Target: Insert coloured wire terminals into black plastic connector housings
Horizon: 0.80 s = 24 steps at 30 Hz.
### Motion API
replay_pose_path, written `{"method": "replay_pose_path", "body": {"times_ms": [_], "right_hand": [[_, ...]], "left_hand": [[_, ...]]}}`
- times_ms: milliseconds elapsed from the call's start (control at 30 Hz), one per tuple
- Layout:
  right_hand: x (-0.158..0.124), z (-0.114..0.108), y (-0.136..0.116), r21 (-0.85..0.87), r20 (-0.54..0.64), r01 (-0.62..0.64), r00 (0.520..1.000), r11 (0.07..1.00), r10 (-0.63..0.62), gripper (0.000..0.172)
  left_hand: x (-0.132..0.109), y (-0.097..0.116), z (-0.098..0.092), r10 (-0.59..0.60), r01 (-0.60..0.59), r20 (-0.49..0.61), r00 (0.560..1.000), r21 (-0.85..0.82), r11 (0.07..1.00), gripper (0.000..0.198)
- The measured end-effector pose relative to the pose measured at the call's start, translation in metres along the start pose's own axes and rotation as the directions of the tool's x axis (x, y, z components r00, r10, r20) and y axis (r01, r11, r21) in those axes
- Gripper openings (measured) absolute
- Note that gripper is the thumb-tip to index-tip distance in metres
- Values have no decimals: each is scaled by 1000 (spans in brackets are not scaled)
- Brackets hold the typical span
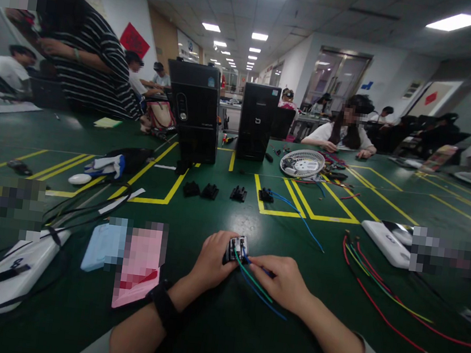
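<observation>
My left hand (213,258) is closed around the side of a small black and silver terminal block (237,248), which it holds just above the green tabletop. A green wire (257,282) and blue wires (265,303) run out of the block toward me and to the right. With thumb and forefinger, my right hand (285,281) pinches a blue wire close to the block's right side. Its fingers cover part of the wire. Beyond my hands, several black blocks (238,193) stand in a row, and the rightmost one (266,194) has blue wires attached.
Loose red and yellow-green wires (379,300) lie to the right, near a white case (386,243). Pink (135,296) and light blue (93,248) items lie left. Two black computer towers (198,112) and a white basket (303,163) stand farther back. Other people sit or stand around.
</observation>
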State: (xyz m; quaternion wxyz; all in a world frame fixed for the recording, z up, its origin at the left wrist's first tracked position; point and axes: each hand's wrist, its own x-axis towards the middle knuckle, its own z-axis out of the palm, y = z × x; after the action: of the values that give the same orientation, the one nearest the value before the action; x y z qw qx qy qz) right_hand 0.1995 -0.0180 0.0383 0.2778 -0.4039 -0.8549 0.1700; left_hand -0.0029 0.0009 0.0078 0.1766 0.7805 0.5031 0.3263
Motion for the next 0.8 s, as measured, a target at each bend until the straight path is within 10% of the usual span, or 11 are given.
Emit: {"method": "replay_pose_path", "body": {"times_ms": [167, 367, 800], "right_hand": [[3, -4, 1, -92, -131, -129, 984, 987, 116, 22], [7, -15, 0, -254, -20, -227, 973, 940, 229, 21], [1, 1, -1, -15, 78, -42, 996, 999, 43, 20]], "left_hand": [[0, 0, 0, 2, -2, -4, 1000, -27, 1000, 42], [1, 0, -1, -10, 10, 5, 1000, -36, 999, 43], [0, 0, 1, 10, -10, -12, 1000, -3, 1000, 39]]}}
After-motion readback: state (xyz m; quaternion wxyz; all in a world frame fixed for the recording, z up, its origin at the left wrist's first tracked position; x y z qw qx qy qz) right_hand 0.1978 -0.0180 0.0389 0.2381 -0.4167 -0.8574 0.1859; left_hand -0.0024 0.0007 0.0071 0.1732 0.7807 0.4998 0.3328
